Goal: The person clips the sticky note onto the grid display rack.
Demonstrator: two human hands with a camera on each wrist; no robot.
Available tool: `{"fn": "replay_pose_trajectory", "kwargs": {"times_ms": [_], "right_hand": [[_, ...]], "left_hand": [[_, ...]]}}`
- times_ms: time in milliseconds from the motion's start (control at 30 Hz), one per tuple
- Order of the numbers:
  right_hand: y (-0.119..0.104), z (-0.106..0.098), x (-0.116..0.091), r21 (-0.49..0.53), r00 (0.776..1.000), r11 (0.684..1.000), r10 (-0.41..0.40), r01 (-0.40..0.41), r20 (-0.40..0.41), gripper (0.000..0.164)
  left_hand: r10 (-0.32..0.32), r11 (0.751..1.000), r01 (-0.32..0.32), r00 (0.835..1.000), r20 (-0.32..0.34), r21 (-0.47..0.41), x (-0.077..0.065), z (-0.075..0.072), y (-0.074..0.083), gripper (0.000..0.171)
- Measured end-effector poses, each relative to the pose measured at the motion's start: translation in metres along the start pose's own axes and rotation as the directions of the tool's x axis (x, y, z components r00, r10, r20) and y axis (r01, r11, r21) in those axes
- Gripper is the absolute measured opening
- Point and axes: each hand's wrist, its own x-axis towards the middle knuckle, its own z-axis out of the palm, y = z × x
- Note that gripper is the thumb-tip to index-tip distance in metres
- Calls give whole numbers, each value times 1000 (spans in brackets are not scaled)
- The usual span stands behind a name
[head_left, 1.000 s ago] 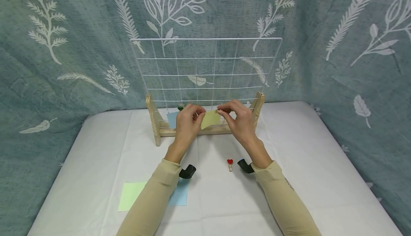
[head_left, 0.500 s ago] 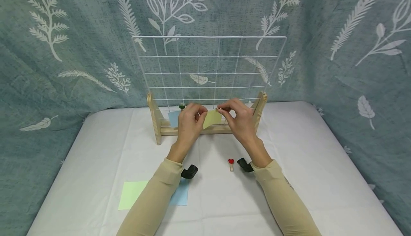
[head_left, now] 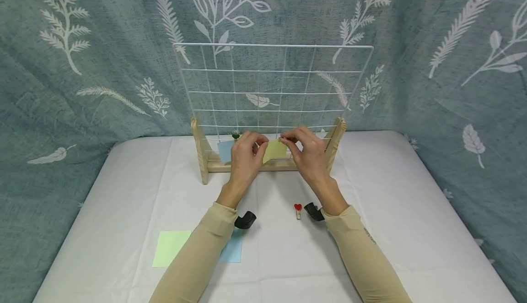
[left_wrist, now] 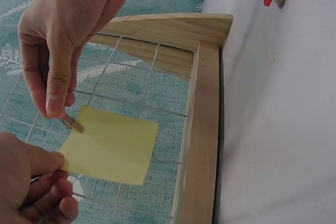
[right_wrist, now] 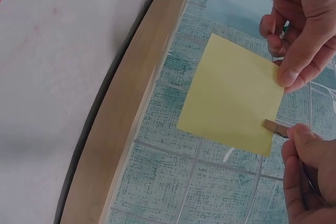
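My left hand (head_left: 247, 156) pinches one upper corner of a yellow sticky note (head_left: 274, 150) between thumb and finger. At the other upper corner, my right hand (head_left: 309, 153) pinches a small wooden clothespin (right_wrist: 275, 127), whose tip overlaps the note's edge in both wrist views. The note lies against the lower part of a white wire grid (head_left: 271, 93), set in a wooden stand (head_left: 280, 165). Whether the clothespin's tips also catch a wire cannot be told. Left of the note, a blue sticky note (head_left: 224, 151) hangs on the grid, partly behind my left hand.
A clothespin with a red heart (head_left: 298, 209) lies on the white tabletop (head_left: 370, 248). A light green sheet (head_left: 170, 248) and a blue sheet (head_left: 232, 250) lie at front left, partly under my left forearm. A leaf-patterned curtain (head_left: 123, 42) hangs behind the grid.
The head view has shifted slightly, so the scene sits a little farther right. Both hands keep hold of the note and clothespin, with barely any movement against the grid.
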Motion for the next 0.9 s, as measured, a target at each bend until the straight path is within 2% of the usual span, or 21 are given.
{"fn": "replay_pose_trajectory", "kwargs": {"times_ms": [267,900], "right_hand": [[-1,0,0,-8,1000,1000,-8,8,-20,11],[0,-4,-3,13,1000,1000,-1,1,22,26]], "left_hand": [[-2,1000,2,1000,15,3,0,0,1,3],[-15,1000,16,999,-35,14,-2,-3,-1,7]]}}
